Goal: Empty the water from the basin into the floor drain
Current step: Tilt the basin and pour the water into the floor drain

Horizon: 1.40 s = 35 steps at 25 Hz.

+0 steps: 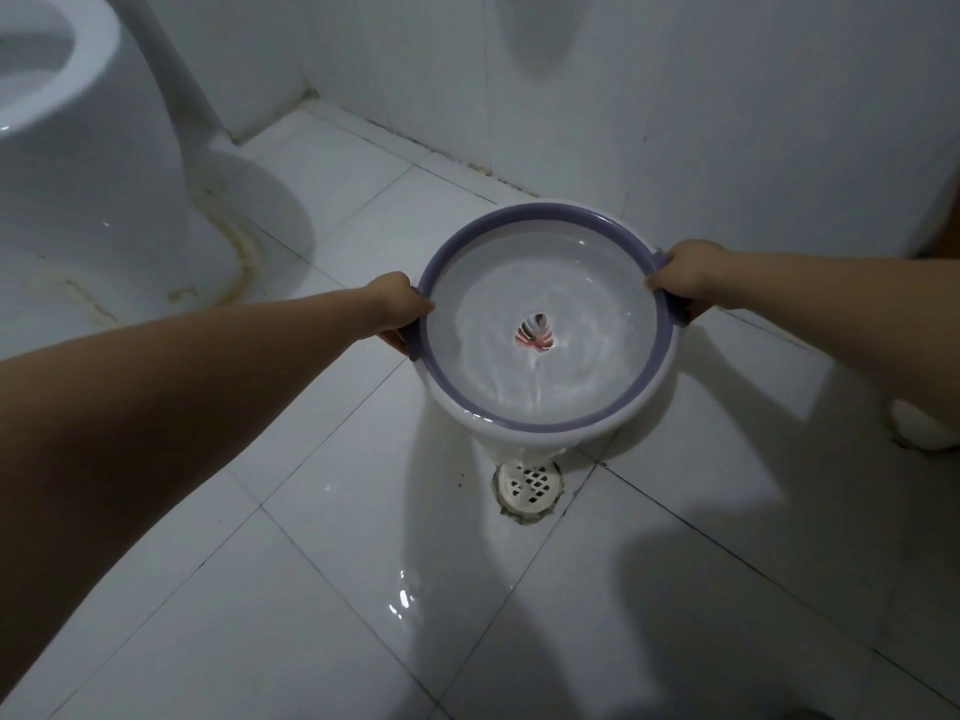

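Both bare arms are stretched forward and down. The left hand point(397, 306) is closed on the left edge of the basin point(550, 423), thumb laid over the rim and fingers curled beneath. The right hand point(685, 280) is closed likewise on the right edge, its forearm entering from the right.

Dim, bluish light; soft shadows, glare on wet floor point(402, 597), edges bowed.

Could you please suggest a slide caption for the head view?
Both hands, left and right, tilt a purple-rimmed basin, pouring water toward the floor drain.
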Each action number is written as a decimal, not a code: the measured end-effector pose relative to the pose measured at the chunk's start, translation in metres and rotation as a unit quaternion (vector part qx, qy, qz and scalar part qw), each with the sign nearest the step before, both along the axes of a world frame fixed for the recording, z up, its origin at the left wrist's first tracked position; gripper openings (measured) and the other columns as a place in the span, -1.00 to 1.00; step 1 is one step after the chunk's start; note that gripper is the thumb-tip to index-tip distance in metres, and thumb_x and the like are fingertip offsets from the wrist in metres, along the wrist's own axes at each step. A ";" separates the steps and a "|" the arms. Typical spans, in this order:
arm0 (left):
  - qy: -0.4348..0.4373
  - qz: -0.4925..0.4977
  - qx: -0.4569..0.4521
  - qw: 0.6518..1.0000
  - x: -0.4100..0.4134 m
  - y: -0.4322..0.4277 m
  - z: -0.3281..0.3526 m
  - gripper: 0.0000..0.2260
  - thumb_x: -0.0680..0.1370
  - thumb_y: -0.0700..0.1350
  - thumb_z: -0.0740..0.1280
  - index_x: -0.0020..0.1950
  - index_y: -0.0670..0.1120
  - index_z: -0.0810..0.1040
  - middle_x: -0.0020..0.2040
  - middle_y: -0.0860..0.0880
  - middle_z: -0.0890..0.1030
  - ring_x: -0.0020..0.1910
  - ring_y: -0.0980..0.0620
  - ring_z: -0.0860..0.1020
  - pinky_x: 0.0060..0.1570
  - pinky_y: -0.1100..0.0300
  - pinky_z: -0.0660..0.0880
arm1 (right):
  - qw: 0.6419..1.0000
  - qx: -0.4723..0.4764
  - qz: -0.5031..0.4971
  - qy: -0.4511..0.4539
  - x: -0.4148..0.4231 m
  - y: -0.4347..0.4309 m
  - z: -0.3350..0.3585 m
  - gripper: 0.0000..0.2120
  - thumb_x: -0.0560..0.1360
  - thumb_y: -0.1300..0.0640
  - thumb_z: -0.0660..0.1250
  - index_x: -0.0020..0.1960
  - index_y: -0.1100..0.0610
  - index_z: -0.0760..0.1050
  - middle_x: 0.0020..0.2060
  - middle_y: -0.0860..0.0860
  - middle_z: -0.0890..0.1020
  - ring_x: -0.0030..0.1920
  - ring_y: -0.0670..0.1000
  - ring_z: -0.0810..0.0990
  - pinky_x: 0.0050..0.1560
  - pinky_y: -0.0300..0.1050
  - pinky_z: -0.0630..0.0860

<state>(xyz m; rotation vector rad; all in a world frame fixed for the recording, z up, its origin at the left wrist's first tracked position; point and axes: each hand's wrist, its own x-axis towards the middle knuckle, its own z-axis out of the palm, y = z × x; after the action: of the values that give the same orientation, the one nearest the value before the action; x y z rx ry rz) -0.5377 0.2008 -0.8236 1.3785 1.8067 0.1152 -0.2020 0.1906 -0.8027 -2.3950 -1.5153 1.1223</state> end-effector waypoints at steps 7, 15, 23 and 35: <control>0.002 -0.003 -0.005 1.000 0.004 -0.006 0.006 -0.75 0.54 -0.15 0.26 0.09 -0.31 0.47 -0.17 -0.20 0.64 -0.38 -0.12 0.67 -0.55 0.16 0.58 | 1.000 0.007 0.007 0.001 0.003 -0.004 0.001 -0.62 0.58 0.14 0.29 0.30 0.35 0.40 0.01 0.28 0.57 -0.07 0.28 0.61 -0.06 0.14 0.61; -0.003 -0.002 -0.003 1.000 0.007 -0.011 0.010 -0.78 0.53 -0.19 0.24 0.10 -0.30 0.44 -0.17 -0.21 0.63 -0.40 -0.12 0.67 -0.54 0.14 0.59 | 1.000 0.020 0.010 0.003 0.005 -0.006 0.002 -0.62 0.57 0.14 0.29 0.29 0.35 0.42 0.13 0.33 0.59 0.07 0.35 0.62 0.10 0.25 0.58; -0.012 -0.003 -0.009 1.000 0.007 -0.012 0.011 -0.76 0.53 -0.18 0.23 0.11 -0.31 0.44 -0.13 -0.24 0.65 -0.29 -0.19 0.70 -0.40 0.03 0.66 | 1.000 0.021 0.003 0.009 0.005 -0.009 0.004 -0.62 0.57 0.16 0.29 0.31 0.35 0.41 0.14 0.33 0.57 0.08 0.35 0.61 0.07 0.27 0.58; -0.014 -0.008 -0.007 1.000 0.008 -0.017 0.015 -0.72 0.53 -0.21 0.18 0.16 -0.36 0.43 -0.12 -0.27 0.63 -0.25 -0.22 0.68 -0.42 0.02 0.65 | 0.999 0.035 0.009 0.006 0.005 -0.013 0.006 -0.61 0.57 0.15 0.29 0.29 0.39 0.42 0.15 0.35 0.57 0.13 0.36 0.59 0.16 0.25 0.54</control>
<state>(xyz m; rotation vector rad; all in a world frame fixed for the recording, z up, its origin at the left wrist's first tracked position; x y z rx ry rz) -0.5300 0.1843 -0.8088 1.3754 1.7704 0.1120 -0.1967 0.1781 -0.7967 -2.3285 -1.5488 1.0665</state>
